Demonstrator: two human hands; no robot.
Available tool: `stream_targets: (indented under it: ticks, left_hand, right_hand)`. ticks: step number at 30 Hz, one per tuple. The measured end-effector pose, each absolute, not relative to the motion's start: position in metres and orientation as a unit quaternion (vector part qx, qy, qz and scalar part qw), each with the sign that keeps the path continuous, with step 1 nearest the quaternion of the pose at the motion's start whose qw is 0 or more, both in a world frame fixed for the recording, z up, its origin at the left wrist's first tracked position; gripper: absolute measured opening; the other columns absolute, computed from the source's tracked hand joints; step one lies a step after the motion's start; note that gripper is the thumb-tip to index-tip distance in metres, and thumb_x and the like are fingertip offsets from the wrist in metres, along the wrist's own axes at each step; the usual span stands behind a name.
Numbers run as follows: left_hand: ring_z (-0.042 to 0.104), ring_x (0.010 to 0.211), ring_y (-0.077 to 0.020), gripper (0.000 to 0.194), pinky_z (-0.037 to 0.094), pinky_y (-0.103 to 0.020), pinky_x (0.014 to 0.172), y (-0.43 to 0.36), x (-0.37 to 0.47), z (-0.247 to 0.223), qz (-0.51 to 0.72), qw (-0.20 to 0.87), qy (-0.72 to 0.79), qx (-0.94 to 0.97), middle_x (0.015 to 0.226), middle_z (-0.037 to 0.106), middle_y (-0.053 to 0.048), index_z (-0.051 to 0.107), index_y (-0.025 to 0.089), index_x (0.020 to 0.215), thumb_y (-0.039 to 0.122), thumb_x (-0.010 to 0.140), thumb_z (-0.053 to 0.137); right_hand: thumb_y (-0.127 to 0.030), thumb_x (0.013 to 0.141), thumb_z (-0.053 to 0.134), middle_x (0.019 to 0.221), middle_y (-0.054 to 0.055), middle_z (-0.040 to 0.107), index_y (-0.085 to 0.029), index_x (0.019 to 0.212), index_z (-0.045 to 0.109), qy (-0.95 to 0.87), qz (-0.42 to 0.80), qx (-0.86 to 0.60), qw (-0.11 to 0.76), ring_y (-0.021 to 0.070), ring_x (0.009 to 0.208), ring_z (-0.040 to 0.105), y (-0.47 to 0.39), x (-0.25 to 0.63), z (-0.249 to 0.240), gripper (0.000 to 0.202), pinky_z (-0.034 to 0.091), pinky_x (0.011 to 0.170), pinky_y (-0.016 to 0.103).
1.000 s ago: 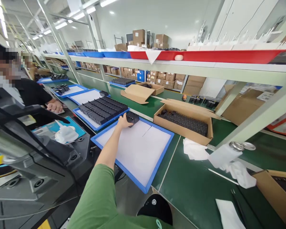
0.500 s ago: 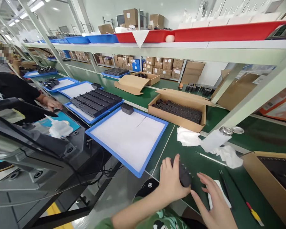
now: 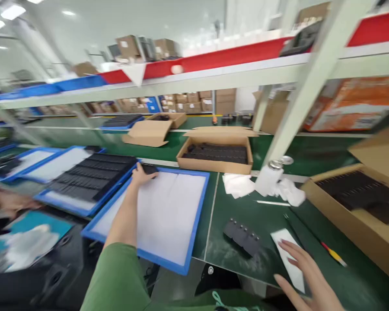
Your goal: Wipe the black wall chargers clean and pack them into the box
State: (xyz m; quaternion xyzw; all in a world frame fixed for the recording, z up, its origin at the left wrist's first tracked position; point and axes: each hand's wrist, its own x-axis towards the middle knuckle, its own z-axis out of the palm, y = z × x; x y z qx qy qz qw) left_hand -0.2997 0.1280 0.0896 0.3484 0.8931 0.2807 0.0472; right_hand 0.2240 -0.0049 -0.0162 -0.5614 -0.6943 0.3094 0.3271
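Note:
My left hand [image 3: 140, 176] reaches to the far left corner of a blue tray [image 3: 197, 216] lined with white. Its fingers close on a black block [image 3: 151, 169] there; part of the block is hidden by the hand. On the green bench [image 3: 223, 211], a joined row of black blocks [image 3: 242, 237] with small metal pins lies by itself. My right hand [image 3: 306, 276] is open, fingers apart, above a folded white cloth [image 3: 288, 257] at the bench's near edge. Nothing shows in its fingers.
Left stands a tray of black blocks [image 3: 94, 172]. Behind are an open carton [image 3: 214, 164] and a shelf post [image 3: 288, 125]. A white bottle [image 3: 268, 177], tissues [image 3: 238, 185], tweezers [image 3: 294, 231] and a red-yellow-handled tool [image 3: 333, 252] lie nearer, beside another carton [image 3: 337, 216]. A co-worker's hand [image 3: 14, 203] is far left.
My left hand has moved from the row of blocks near me out to the tray's far corner. The row now lies on the bench. My right hand stays low and open. The view has turned right.

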Motion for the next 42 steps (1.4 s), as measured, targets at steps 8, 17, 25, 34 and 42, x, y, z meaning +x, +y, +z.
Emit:
stream_targets:
  ticks: [8, 17, 25, 34, 42]
  left_hand:
    - [0.046, 0.129, -0.0397, 0.084, 0.038, -0.061, 0.111, 0.123, -0.267, 0.072, 0.337, 0.035, 0.840, 0.423, 0.132, 0.046, -0.018, 0.040, 0.007, 0.140, 0.037, 0.073, 0.081]
    - [0.057, 0.113, -0.0312, 0.093, 0.054, -0.047, 0.095, 0.005, -0.056, 0.030, 0.375, 0.089, 0.724, 0.572, 0.119, 0.046, -0.012, 0.031, 0.019, 0.150, 0.036, 0.071, 0.076]
    - [0.049, 0.124, -0.0456, 0.096, 0.048, -0.065, 0.096, -0.008, 0.011, -0.030, 0.336, 0.046, 0.786, 0.517, 0.137, 0.040, -0.025, 0.018, 0.014, 0.157, 0.043, 0.082, 0.071]
    - [0.032, 0.148, -0.0379, 0.101, 0.038, -0.057, 0.116, 0.015, -0.077, 0.019, 0.169, 0.206, 0.572, 0.776, 0.162, 0.033, -0.008, 0.025, 0.043, 0.156, 0.041, 0.076, 0.085]
    - [0.050, 0.128, -0.0357, 0.059, 0.047, -0.055, 0.107, 0.008, -0.054, -0.007, 0.177, 0.229, 0.591, 0.753, 0.136, 0.051, -0.013, 0.053, 0.027, 0.136, 0.034, 0.083, 0.078]
  right_hand:
    - [-0.046, 0.099, 0.054, 0.150, 0.013, 0.048, -0.032, 0.149, 0.043, -0.866, 0.137, -0.444, 0.185, 0.0345, 0.139, 0.047, 0.028, 0.154, 0.023, 0.053, 0.051, 0.106, 0.055]
    - [-0.018, 0.090, 0.064, 0.138, 0.016, 0.058, -0.023, 0.131, 0.060, -0.948, 0.022, -0.310, 0.065, 0.0293, 0.101, 0.066, 0.057, 0.140, 0.010, 0.041, 0.059, 0.081, 0.045]
    - [-0.019, 0.089, 0.069, 0.145, 0.018, 0.052, -0.018, 0.126, 0.050, -0.947, 0.084, -0.287, 0.120, 0.0332, 0.127, 0.057, 0.050, 0.196, 0.017, 0.042, 0.056, 0.100, 0.050]
    - [-0.052, 0.088, 0.072, 0.151, 0.014, 0.045, -0.032, 0.153, 0.025, -0.838, 0.256, -0.424, 0.227, 0.0333, 0.137, 0.049, 0.027, 0.235, -0.011, 0.082, 0.052, 0.107, 0.053]
    - [-0.053, 0.093, 0.063, 0.150, 0.013, 0.044, -0.031, 0.152, 0.029, -0.813, 0.284, -0.420, 0.286, 0.0286, 0.139, 0.046, 0.028, 0.218, -0.028, 0.072, 0.048, 0.112, 0.047]
